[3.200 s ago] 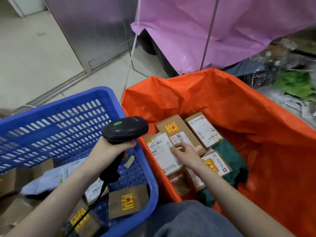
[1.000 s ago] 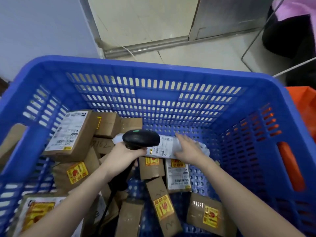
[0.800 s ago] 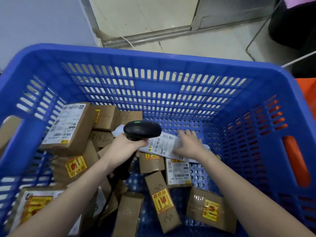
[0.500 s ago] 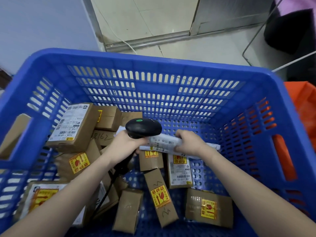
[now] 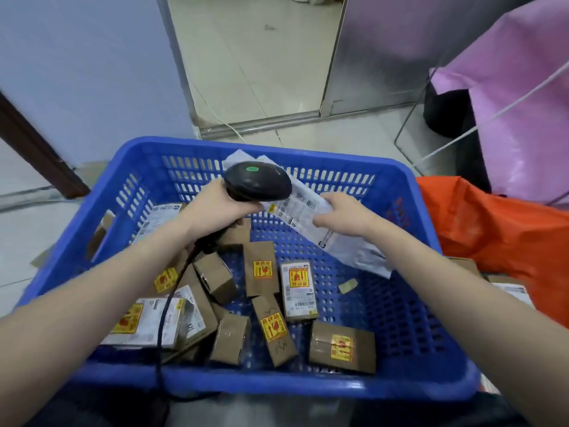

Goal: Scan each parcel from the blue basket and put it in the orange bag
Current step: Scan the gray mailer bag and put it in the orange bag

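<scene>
My left hand (image 5: 215,203) grips a black handheld scanner (image 5: 258,181) with a green dot on top, held over the blue basket (image 5: 409,192). My right hand (image 5: 340,212) holds a white soft-pack parcel (image 5: 303,208) with a printed label, lifted above the basket and slanting down to the right. The scanner's head sits just over the parcel's upper end. Several brown cardboard parcels (image 5: 261,269) with yellow-red stickers lie on the basket floor. The orange bag (image 5: 492,223) is at the right, beside the basket.
A black cable (image 5: 166,309) runs from the scanner down over the basket's near rim. A pink plastic sheet on a wire frame (image 5: 517,103) stands behind the orange bag. Tiled floor and a metal door threshold (image 5: 277,123) lie beyond the basket.
My right hand has lifted the white soft parcel up out of the basket, and my left hand has raised the scanner with it. The view has pulled back and the orange bag shows more.
</scene>
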{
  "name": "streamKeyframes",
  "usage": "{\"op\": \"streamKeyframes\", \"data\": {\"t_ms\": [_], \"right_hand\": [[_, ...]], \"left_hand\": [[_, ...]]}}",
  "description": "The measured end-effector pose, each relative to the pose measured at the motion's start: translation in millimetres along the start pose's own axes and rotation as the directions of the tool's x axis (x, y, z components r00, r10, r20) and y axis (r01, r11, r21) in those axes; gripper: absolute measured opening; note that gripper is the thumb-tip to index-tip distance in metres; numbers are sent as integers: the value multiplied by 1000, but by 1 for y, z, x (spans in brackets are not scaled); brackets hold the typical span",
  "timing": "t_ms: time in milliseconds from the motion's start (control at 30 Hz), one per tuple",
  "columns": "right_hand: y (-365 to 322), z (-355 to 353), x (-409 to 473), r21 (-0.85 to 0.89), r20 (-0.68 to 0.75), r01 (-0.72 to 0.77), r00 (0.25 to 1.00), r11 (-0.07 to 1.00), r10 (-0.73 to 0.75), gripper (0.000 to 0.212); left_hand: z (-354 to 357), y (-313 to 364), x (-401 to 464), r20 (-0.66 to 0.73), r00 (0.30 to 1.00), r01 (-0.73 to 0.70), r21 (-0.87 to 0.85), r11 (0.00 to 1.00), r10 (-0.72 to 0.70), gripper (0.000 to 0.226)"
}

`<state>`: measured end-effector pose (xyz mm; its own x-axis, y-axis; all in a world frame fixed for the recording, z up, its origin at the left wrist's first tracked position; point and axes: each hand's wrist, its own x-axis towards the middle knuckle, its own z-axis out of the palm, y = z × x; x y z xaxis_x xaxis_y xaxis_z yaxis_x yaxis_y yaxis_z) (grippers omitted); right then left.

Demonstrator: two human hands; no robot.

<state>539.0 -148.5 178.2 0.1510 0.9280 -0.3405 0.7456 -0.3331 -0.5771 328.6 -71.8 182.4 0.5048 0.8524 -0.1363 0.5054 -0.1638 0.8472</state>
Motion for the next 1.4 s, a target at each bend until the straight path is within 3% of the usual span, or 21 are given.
{"op": "streamKeyframes", "data": {"t_ms": [100, 233, 500, 733, 867, 1233, 1400], "right_hand": [[-18, -20, -32, 104, -73, 25, 997, 994, -17, 2], [-27, -30, -71, 138, -160, 69, 986, 988, -46, 18], [-29, -24, -101, 297, -220, 97, 975, 950, -31, 10], [-31, -16, -94, 216, -266, 68, 964, 974, -8, 8], [-34, -13, -91, 222, -228, 43, 974, 974, 9, 18], [-31, -8, -82, 180, -224, 20, 974, 983, 22, 14], [-30, -8, -80, 166, -218, 24, 976, 986, 13, 24]], "left_hand": [[-16, 29, -17, -50, 997, -55, -15, 998, 54, 19], [-28, 52, -49, -51, 994, -101, -94, 990, 96, 7], [-27, 41, -73, -67, 989, -133, -58, 989, 129, 14], [-16, 44, -65, -28, 985, -170, -27, 985, 169, 14], [-16, 40, -65, -13, 985, -173, -26, 985, 173, 14], [-16, 36, -66, 15, 982, -187, -14, 982, 188, 17], [-19, 36, -66, 29, 981, -193, 12, 981, 193, 24]]}}
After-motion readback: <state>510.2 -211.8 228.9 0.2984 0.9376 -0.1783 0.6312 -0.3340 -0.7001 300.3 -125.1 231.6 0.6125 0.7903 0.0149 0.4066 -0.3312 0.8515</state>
